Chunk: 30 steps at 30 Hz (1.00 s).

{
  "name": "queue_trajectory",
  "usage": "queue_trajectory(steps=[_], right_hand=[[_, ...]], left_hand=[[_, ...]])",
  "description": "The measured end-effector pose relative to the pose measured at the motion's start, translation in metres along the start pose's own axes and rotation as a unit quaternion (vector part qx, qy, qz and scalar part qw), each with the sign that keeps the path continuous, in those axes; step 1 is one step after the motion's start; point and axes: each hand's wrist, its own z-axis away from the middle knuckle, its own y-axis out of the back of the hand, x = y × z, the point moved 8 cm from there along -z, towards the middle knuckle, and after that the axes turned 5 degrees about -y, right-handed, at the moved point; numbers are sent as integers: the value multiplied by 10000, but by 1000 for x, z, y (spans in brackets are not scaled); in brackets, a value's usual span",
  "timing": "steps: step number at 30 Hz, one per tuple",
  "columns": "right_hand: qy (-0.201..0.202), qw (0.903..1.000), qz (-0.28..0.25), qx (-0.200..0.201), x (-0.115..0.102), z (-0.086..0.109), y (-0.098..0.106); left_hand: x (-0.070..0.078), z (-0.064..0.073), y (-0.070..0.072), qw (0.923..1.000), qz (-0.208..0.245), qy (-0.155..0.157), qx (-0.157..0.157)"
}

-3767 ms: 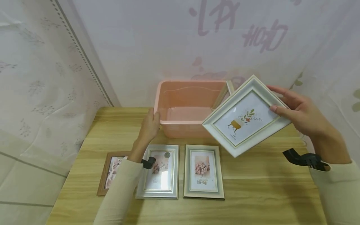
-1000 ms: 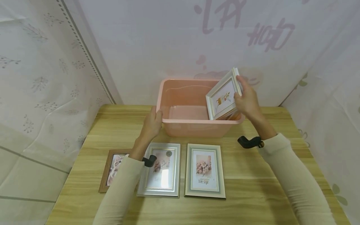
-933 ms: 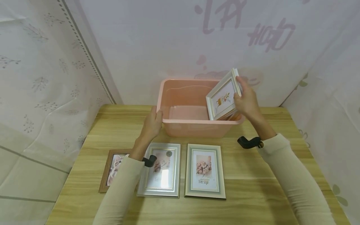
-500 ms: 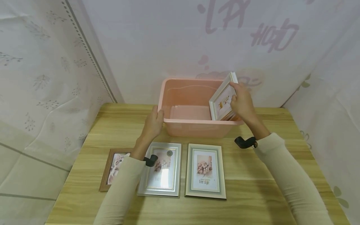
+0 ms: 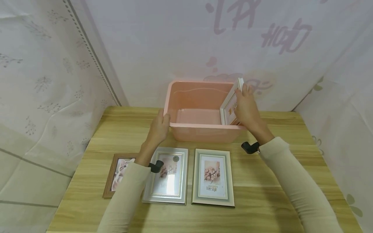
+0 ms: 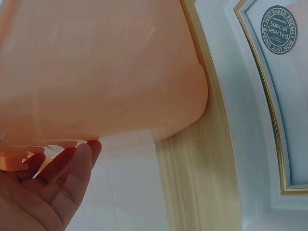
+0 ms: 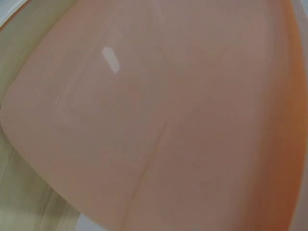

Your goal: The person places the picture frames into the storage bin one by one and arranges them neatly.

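Watching from my seat, I have the right hand (image 5: 248,108) pinching the white frame (image 5: 229,105) near its upper right end, thumb on the picture side and fingertips over the edge, with hardly any gap between them. The right wrist feed shows me pink plastic and no fingers, so I judge that pinch from the head view alone.

The frame hangs down and to the left of those fingers, tilted inside the right end of the bin (image 5: 204,133). Its long axis seems to climb from low on the left up to the right, with the top corner above the back rim. I cannot tell whether its lower end touches the floor; the front rim hides it.

Across the bin, the left hand (image 5: 158,129) grips the near left corner, fingers curled under the rim, well apart from the frame; the right is clearly the nearer.

Nearer me on the table (image 5: 262,200) lie a brown frame (image 5: 118,174), a silver frame (image 5: 169,176) and a cream frame (image 5: 212,178).
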Motion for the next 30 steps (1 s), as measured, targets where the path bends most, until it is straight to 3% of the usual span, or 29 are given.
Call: queue_trajectory(steps=[13,23,30], right_hand=[[310,9889,1395,-404,-11,5,-20],[151,9818,1830,-482,-2,6,-22],[124,9848,1586,-691,-2,7,-16]], left_hand=[[0,2,0,10000,21,9,2],[0,2,-1,9999,-71,59,-42],[1,2,0,9999,-113,61,-36]])
